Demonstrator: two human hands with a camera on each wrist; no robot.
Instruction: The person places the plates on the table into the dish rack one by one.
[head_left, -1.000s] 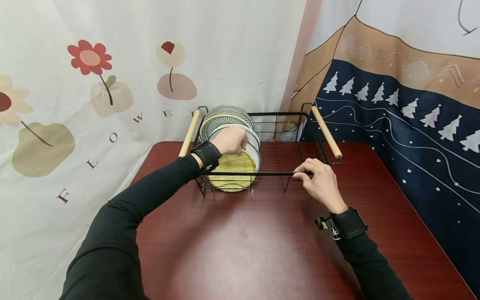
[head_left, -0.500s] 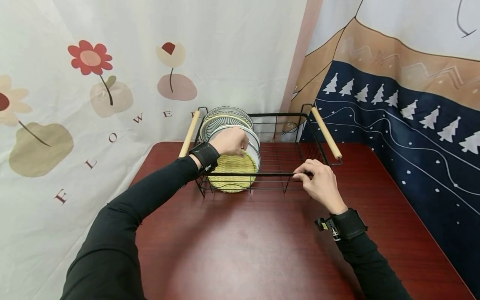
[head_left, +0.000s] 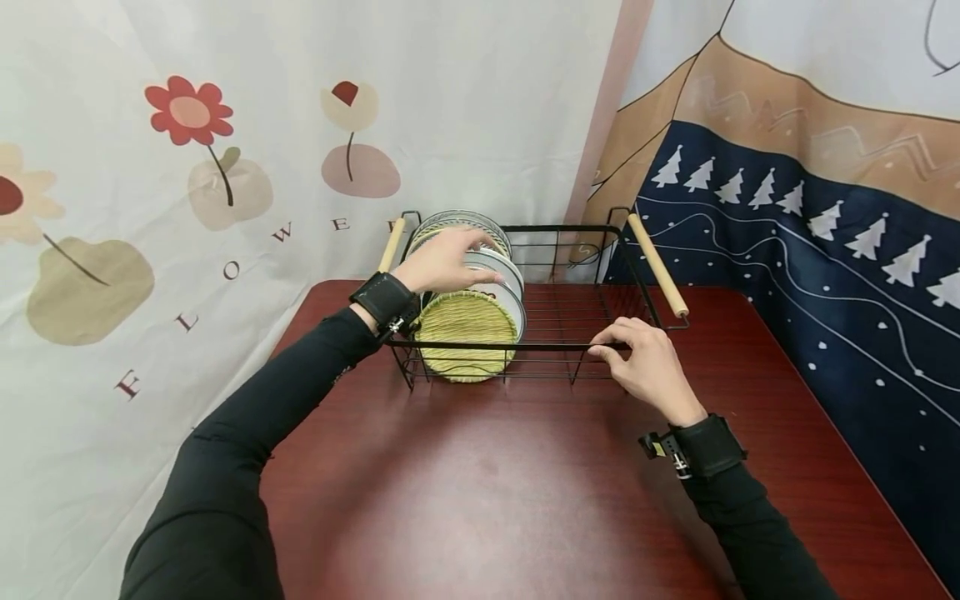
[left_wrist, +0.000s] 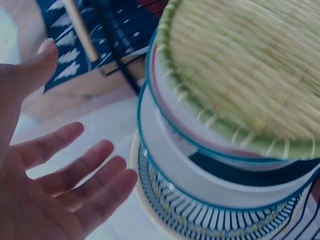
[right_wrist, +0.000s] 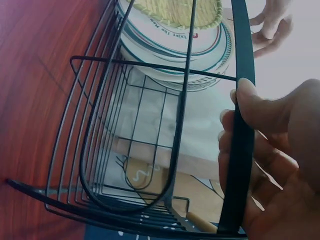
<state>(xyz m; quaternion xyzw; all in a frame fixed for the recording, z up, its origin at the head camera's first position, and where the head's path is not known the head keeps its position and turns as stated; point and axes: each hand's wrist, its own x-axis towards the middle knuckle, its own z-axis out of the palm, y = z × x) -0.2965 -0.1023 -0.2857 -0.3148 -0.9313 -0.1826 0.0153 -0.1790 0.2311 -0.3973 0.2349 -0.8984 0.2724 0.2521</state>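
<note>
A black wire dish rack [head_left: 551, 347] holds several round pieces standing on edge at its left end. At the front is a yellow-green round woven tray [head_left: 467, 333] with a bound rim. White plates with dark teal rims [left_wrist: 150, 117] stand behind it, then plates with dark radial stripes [left_wrist: 200, 215]. My left hand [head_left: 446, 260] hovers over these plates, fingers spread and holding nothing; in the left wrist view it is apart from the rims. My right hand [head_left: 643, 367] grips the rack's front top rail near its right corner, thumb on the near side.
Wooden handles flank the rack, a left handle [head_left: 392, 243] and a right handle [head_left: 658, 265]. The rack stands on a dark red wooden table [head_left: 495, 483]. Behind hang a white flower-print curtain [head_left: 480, 100] and a navy tree-print cloth [head_left: 810, 242].
My left hand, earlier curled at the woven tray's top edge, has let go, spread its fingers and moved up and back. My right hand keeps its grip on the rail.
</note>
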